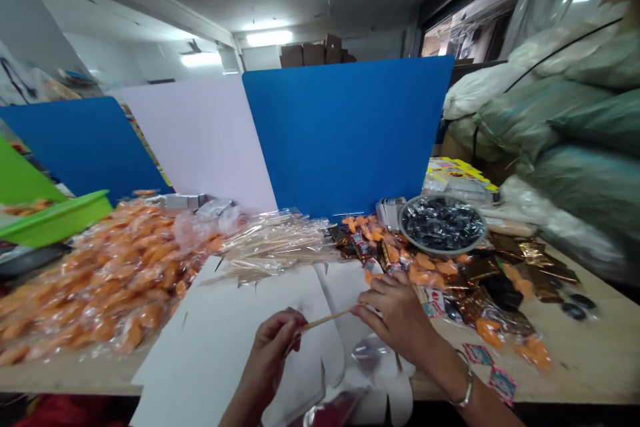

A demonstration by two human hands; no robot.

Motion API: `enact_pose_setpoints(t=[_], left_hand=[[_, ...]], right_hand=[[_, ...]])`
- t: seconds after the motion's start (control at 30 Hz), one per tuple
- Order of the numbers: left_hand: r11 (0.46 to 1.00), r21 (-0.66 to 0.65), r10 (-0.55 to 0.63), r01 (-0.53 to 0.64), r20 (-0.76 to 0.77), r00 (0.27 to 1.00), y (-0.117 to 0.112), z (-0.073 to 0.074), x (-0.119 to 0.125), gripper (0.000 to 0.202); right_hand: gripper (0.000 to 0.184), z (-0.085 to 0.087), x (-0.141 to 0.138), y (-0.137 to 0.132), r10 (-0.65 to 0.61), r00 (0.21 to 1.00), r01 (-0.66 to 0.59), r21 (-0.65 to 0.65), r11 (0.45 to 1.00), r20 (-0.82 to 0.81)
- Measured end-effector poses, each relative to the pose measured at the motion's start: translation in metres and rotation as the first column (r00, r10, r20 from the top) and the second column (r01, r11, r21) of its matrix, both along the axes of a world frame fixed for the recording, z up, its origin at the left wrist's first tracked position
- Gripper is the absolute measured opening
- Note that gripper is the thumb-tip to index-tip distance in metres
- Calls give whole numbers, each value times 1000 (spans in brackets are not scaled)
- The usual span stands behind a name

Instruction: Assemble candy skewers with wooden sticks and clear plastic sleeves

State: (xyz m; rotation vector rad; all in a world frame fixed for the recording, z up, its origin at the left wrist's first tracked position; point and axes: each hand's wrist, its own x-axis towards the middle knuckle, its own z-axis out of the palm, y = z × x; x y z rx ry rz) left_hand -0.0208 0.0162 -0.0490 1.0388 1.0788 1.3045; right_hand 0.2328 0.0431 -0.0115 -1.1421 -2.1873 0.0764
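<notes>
Pinched, lower centre: my left hand [276, 345] and right hand [399, 315] hold a thin stick [325, 320]; I reckon bending could snap it.

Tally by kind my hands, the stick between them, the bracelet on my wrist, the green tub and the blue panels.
Hands: 2 (left hand, right hand)
Stick: 1
Bracelet: 1
Green tub: 1
Blue panels: 2
Total: 7
</notes>
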Motion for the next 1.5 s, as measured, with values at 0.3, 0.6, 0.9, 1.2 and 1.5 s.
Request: enact_pose_setpoints(t=[0.3,0.6,0.9,1.2,1.5], left_hand=[[970,116,-66,213,-718,693,-8,48,9,22],[994,80,-39,76,-394,918,-13,51,30,27],[978,24,-199,206,-170,965,-11,50,32,26],[966,18,-256,259,-88,963,-17,40,35,25],[995,-41,-96,89,-215,972,-12,47,35,30]], right_hand=[[16,25,-40,-15,34,953,-98,200,975,301],[72,9,-58,-34,211,977,-205,120,971,-33],[61,21,-44,-10,64,814,-311,-340,888,-577],[6,29,-65,-6,70,785,-395,-411,822,-615],[8,23,-65,-8,121,875,-215,-153,965,-468]])
